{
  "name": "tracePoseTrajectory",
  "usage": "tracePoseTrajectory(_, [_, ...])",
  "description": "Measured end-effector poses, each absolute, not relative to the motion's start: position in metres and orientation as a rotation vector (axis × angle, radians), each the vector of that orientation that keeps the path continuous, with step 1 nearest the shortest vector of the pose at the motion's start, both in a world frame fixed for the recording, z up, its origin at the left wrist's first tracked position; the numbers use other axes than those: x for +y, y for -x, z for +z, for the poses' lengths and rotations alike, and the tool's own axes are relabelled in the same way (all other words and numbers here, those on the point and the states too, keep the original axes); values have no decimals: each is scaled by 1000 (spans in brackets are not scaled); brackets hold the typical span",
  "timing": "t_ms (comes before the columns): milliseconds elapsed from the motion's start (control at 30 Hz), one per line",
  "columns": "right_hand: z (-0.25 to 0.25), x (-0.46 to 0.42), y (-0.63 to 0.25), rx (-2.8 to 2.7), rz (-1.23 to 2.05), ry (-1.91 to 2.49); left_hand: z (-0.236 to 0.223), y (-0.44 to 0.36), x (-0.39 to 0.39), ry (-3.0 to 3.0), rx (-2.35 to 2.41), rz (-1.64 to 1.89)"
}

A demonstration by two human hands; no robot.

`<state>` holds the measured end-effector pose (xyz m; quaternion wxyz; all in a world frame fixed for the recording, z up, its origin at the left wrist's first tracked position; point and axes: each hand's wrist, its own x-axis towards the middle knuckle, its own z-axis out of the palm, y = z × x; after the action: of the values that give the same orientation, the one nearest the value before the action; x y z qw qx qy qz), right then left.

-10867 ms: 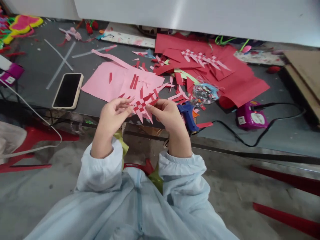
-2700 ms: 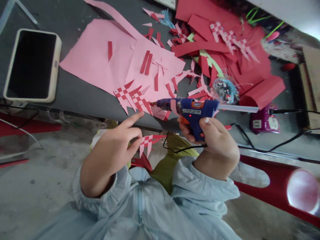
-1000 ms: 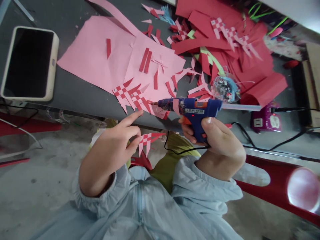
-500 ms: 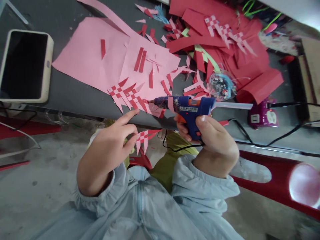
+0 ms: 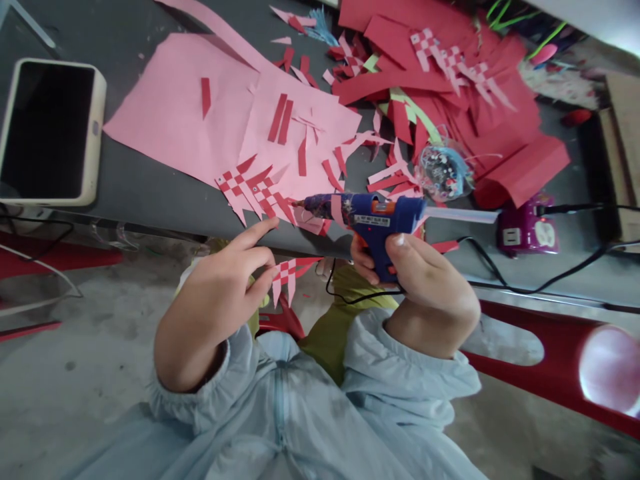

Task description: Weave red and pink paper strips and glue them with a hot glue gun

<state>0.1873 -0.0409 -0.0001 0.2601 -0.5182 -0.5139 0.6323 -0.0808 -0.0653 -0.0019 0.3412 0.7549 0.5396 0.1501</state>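
Observation:
My right hand [image 5: 420, 267] is wrapped round the handle of a blue hot glue gun [image 5: 373, 220], with a clear glue stick [image 5: 463, 215] poking out of its back. The gun's nozzle points left and meets a red-and-pink woven paper fish [image 5: 270, 199] at the table's near edge. A second woven paper fish [image 5: 233, 189] lies just left of it. My left hand [image 5: 230, 280] pinches another checked paper fish [image 5: 286, 275] between thumb and bent fingers, below the table edge. Its index finger stretches toward the fish under the nozzle.
Pink paper sheets [image 5: 185, 107] with red strips cover the table's middle. Red paper [image 5: 500, 133] is heaped at the right, beside a small bag of beads [image 5: 444, 172]. A phone [image 5: 53, 133] lies left. The gun's black cord [image 5: 345, 297] loops below the edge near a purple box [image 5: 527, 230].
The glue gun has shifted slightly left and tilted, its back end a little lower. My left hand and the paper fish it holds have barely moved.

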Motion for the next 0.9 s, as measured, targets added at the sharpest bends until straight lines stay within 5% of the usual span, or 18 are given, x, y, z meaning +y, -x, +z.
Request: tracePoseTrajectory(900, [0, -45, -194, -1285, 1651, 1493, 0, 81, -66, -1983, 1415, 388])
